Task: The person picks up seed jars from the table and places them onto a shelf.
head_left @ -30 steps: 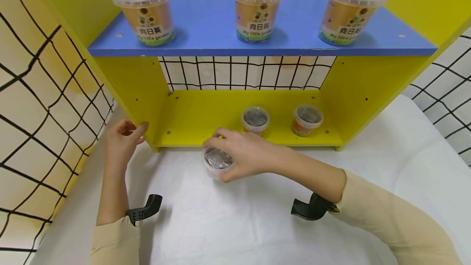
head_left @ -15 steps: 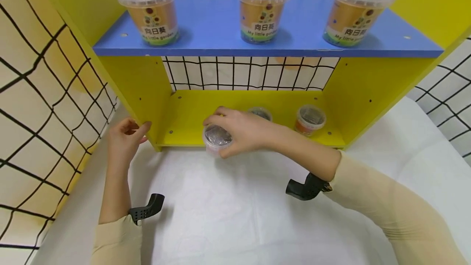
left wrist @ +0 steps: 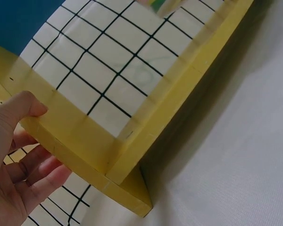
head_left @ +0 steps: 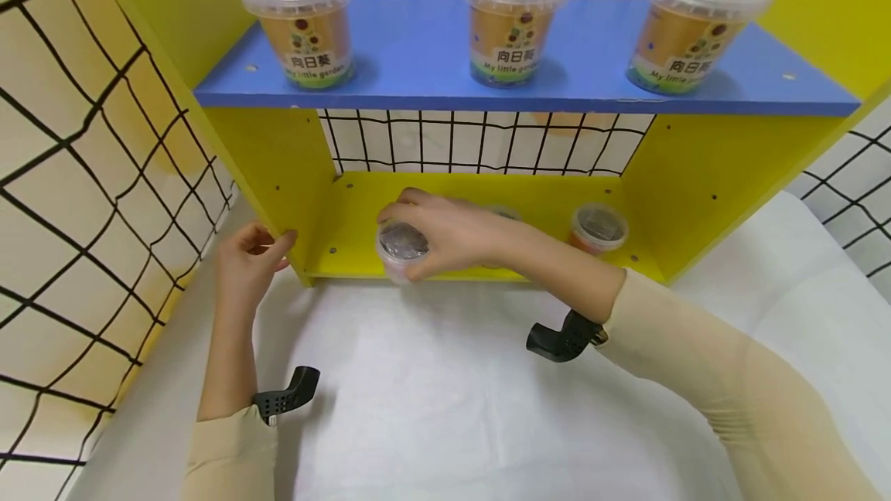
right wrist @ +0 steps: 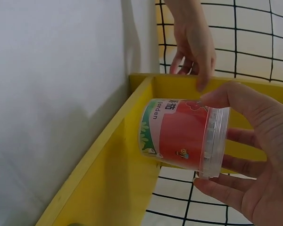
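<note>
My right hand (head_left: 455, 232) holds a clear-lidded plastic tub (head_left: 402, 242) by its rim, at the front edge of the yellow lower shelf (head_left: 362, 211). In the right wrist view the tub (right wrist: 179, 134) has a red label with a green base and a small bee. I cannot tell whether it touches the board. My left hand (head_left: 252, 261) grips the yellow left side panel (left wrist: 61, 134), its thumb on the inner face and its fingers on the outer side. Another lidded tub (head_left: 599, 227) stands on the lower shelf at right; one more (head_left: 506, 213) is mostly hidden behind my right hand.
Three taller tubs with orange labels, left (head_left: 306, 29), middle (head_left: 513, 25) and right (head_left: 692, 33), stand on the blue upper shelf (head_left: 411, 45). Black wire mesh (head_left: 118, 176) lines the left side and the back. A white surface (head_left: 418, 393) extends before the shelf unit.
My right hand has raised the tub from the white surface and moved it forward to the lower shelf's front edge. My left hand keeps its hold on the side panel. The head view has shifted slightly.
</note>
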`<action>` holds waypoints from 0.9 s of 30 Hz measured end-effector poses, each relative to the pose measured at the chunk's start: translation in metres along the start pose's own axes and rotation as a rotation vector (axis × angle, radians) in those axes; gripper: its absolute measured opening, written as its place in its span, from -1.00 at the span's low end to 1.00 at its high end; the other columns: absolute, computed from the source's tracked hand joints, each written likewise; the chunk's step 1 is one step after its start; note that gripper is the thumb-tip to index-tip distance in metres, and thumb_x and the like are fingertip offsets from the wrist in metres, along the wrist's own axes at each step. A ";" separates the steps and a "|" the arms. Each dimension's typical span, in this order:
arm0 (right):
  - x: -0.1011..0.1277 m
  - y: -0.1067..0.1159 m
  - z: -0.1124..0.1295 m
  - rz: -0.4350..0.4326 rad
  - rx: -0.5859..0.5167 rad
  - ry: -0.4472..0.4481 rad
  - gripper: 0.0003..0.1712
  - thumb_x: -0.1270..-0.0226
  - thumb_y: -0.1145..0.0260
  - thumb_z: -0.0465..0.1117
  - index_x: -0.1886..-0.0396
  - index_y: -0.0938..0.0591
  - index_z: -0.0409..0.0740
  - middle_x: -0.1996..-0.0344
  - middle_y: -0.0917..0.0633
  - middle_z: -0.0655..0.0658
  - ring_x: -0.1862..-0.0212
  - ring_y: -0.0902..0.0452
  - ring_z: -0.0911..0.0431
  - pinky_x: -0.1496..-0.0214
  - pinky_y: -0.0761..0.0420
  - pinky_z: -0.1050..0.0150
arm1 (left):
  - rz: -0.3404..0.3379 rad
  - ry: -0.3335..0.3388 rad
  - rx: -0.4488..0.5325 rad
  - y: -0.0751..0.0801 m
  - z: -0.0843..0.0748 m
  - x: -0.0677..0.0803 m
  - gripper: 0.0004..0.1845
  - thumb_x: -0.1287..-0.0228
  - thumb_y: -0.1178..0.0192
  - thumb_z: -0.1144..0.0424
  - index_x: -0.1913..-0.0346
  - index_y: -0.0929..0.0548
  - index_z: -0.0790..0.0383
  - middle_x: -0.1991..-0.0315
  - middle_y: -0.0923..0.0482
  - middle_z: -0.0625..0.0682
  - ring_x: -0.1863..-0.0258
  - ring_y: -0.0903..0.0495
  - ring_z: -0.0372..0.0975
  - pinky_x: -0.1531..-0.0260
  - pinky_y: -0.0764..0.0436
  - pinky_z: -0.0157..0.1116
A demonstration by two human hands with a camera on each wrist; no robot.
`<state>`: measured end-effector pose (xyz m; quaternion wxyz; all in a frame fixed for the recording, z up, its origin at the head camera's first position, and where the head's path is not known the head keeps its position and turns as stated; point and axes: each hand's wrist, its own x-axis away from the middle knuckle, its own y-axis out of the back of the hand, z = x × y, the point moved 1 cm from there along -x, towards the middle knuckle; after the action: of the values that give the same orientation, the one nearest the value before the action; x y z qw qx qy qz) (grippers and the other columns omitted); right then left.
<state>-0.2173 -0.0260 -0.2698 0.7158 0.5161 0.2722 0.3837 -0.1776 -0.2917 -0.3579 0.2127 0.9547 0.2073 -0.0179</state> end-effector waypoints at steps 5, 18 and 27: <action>-0.014 0.000 -0.002 0.013 -0.006 0.003 -0.23 0.00 -0.38 0.02 -0.25 -0.37 -0.02 -0.11 -0.41 -0.10 0.04 -0.41 0.09 0.06 -0.55 0.28 | -0.006 0.006 0.004 -0.001 0.001 -0.001 -0.69 -0.16 -0.24 0.07 0.23 -0.55 0.26 0.39 -0.48 -0.20 0.39 -0.51 -0.39 0.43 -0.59 -0.56; -0.039 -0.013 -0.012 0.039 -0.016 -0.028 -0.18 0.03 -0.39 -0.03 -0.29 -0.34 -0.05 -0.13 -0.38 -0.11 0.01 -0.39 0.08 0.00 -0.51 0.21 | -0.010 -0.026 0.028 -0.004 0.003 -0.001 -0.71 -0.14 -0.26 0.12 0.29 -0.54 0.31 0.48 -0.49 -0.23 0.44 -0.52 -0.40 0.44 -0.61 -0.52; -0.055 -0.019 -0.012 0.074 -0.064 -0.014 -0.18 0.01 -0.40 -0.12 -0.30 -0.32 -0.08 -0.15 -0.37 -0.11 -0.03 -0.36 0.09 -0.06 -0.47 0.25 | -0.011 -0.037 0.032 -0.001 0.004 -0.003 -0.71 -0.14 -0.26 0.12 0.29 -0.55 0.32 0.48 -0.50 -0.23 0.45 -0.52 -0.40 0.44 -0.61 -0.51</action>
<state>-0.2523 -0.0683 -0.2916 0.7193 0.5053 0.2355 0.4146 -0.1808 -0.2935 -0.3617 0.2011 0.9564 0.2080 -0.0402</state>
